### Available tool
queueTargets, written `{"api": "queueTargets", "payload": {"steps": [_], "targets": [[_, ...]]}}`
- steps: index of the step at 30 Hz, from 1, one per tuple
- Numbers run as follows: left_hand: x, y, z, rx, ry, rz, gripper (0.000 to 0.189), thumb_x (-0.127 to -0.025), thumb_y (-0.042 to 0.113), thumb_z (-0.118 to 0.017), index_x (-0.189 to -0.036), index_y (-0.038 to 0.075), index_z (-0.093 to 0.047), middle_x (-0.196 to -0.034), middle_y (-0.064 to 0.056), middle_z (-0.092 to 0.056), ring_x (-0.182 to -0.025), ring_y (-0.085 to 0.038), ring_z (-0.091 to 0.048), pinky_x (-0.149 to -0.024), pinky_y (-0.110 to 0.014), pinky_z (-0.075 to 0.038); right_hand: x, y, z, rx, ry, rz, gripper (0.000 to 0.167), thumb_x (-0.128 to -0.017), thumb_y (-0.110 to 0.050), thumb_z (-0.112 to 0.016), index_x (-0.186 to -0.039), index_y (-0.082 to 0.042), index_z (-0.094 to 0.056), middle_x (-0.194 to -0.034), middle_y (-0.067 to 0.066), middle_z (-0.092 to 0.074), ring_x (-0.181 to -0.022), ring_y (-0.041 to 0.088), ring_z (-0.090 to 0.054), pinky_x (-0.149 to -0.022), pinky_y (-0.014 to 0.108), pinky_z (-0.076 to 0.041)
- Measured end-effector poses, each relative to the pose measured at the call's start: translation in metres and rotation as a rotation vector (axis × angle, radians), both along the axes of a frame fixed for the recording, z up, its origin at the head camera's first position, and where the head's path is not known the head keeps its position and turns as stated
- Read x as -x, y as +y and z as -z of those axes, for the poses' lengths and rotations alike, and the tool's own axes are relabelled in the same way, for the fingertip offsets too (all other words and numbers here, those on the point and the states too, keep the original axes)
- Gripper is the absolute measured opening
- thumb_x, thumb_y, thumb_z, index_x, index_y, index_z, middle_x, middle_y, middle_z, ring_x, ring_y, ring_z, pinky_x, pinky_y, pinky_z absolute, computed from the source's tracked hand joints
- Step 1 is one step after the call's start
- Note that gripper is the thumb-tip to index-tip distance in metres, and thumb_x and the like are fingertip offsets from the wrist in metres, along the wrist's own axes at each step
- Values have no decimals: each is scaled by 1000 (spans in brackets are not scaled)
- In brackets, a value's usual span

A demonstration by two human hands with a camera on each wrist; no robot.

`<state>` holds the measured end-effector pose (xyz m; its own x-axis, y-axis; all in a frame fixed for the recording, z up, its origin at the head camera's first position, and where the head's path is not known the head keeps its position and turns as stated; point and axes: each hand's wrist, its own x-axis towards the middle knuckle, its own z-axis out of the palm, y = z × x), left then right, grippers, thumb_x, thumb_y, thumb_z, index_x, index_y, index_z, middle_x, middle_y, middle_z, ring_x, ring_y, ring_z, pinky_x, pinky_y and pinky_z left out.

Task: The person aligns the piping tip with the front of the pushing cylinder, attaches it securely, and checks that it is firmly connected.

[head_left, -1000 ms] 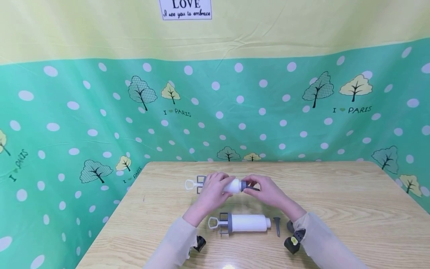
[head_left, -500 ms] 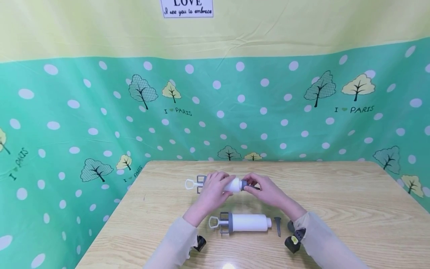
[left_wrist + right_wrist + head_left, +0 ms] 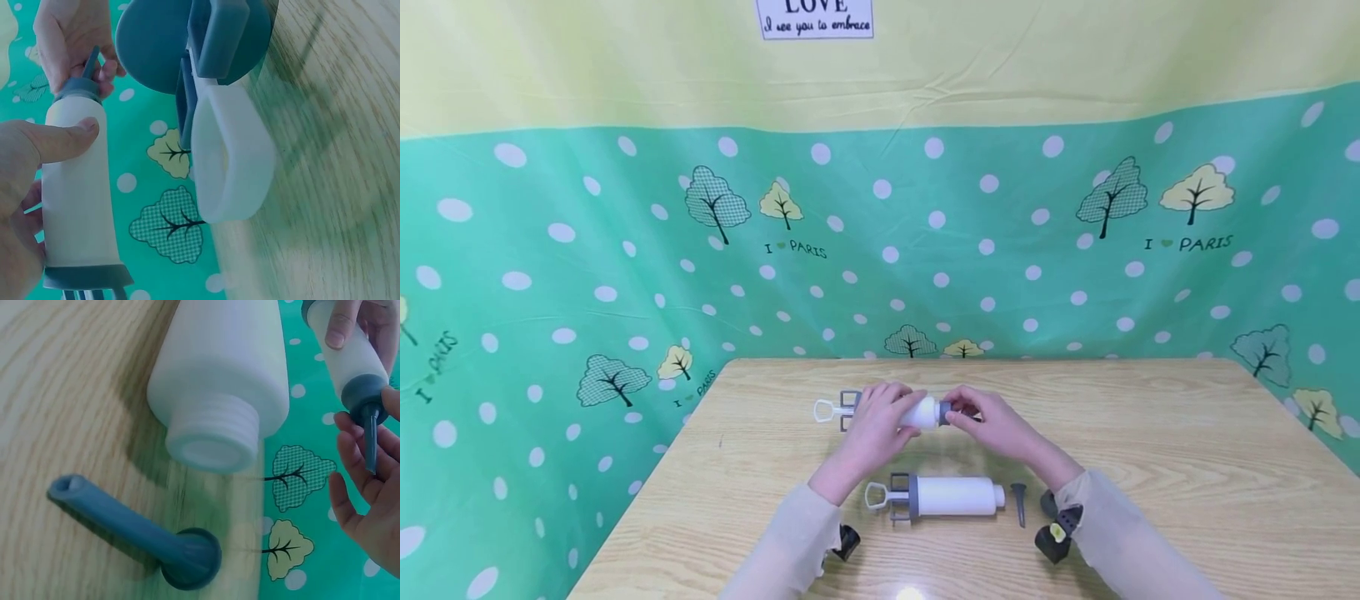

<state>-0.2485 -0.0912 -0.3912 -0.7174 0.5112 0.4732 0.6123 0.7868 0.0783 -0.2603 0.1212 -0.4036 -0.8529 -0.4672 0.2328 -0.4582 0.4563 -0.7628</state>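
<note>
My left hand (image 3: 876, 429) grips the white barrel of a pastry syringe (image 3: 920, 414), fingers wrapped round it and thumb across it in the left wrist view. Its grey collar and white loop handle point left. At the barrel's other end my right hand (image 3: 992, 423) pinches a grey screw cap (image 3: 364, 392) between thumb and fingers. A thin grey nozzle (image 3: 370, 445) sticks out of that cap, mostly hidden by fingers in the head view. Whether the cap's thread is fully engaged I cannot tell.
Nearer me on the wooden table (image 3: 1150, 442) lies a second white syringe (image 3: 957, 497), its threaded mouth uncapped. A loose grey nozzle (image 3: 1020, 504) lies beside that mouth. A dark grey round piece (image 3: 1048, 503) sits partly hidden by my right wrist. A patterned cloth (image 3: 850, 275) hangs behind.
My right fingers have shifted round the cap, and less of the nozzle shows in the head view. The left hand and the held syringe stay in place.
</note>
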Motion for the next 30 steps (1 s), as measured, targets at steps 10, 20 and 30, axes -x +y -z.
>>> {"api": "queueTargets", "payload": {"steps": [10,20,30], "targets": [[-1,1,0,-8,14,-7,54,-69,25,-77,-120,17,-59,-111,0,-60,-104,-19,-53,-92,-36,-38,-3,-3,-2,13,-42,36,24,-94,-26,-47,-107,-6,-56,-88,4,-62,-75,14,-54,-62,24,-46],[-1,1,0,-10,15,-7,55,-70,25,-76,-121,17,-58,-112,0,-60,-104,-19,-52,-93,-36,-37,-1,-4,-1,-3,-29,39,28,-95,-35,-44,-100,-11,-57,-84,0,-62,-79,22,-56,-66,26,-46],[-1,0,0,-12,14,-9,56,-70,26,-76,-122,17,-57,-112,0,-60,-104,-18,-52,-92,-36,-37,-1,-5,0,-42,-4,29,33,-89,-40,-53,-105,-11,-57,-93,3,-64,-84,11,-58,-75,29,-49]]}}
